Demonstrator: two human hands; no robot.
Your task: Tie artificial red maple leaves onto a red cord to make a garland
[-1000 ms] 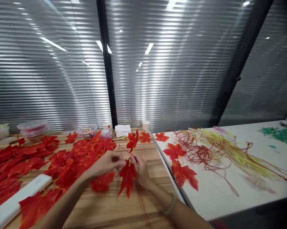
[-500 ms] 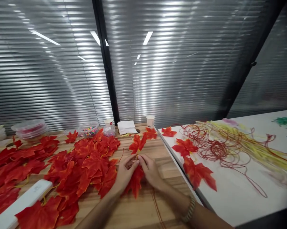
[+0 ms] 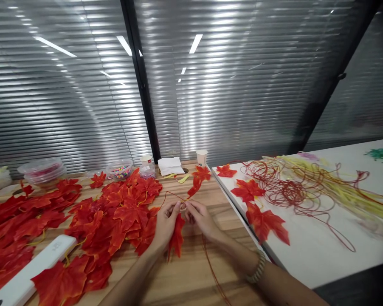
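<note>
My left hand (image 3: 166, 223) and my right hand (image 3: 201, 217) meet over the wooden table, thumbs and fingertips pinched close together around a thin red-brown cord (image 3: 175, 194) and a leaf stem. Beneath my fingers hangs a red artificial maple leaf (image 3: 178, 239), partly hidden by my left hand. Just beyond the fingertips another red leaf (image 3: 195, 187) stands edge-on along the cord, with a flatter leaf (image 3: 202, 172) behind it. Strands of cord (image 3: 213, 267) run from below my right hand toward the front edge. The exact pinch point is too small to make out.
A heap of red leaves (image 3: 128, 214) lies left of my hands, beside a white power bank (image 3: 35, 267). Behind stand a bead tub (image 3: 119, 170), a paper cup (image 3: 201, 157) and a tissue (image 3: 170, 166). Tangled cord (image 3: 287, 191) covers part of the white table.
The leaf just beyond my fingertips has turned from face-on to edge-on. My fingers have shifted slightly, and a loop of cord now shows to their upper left. The view has moved a little.
</note>
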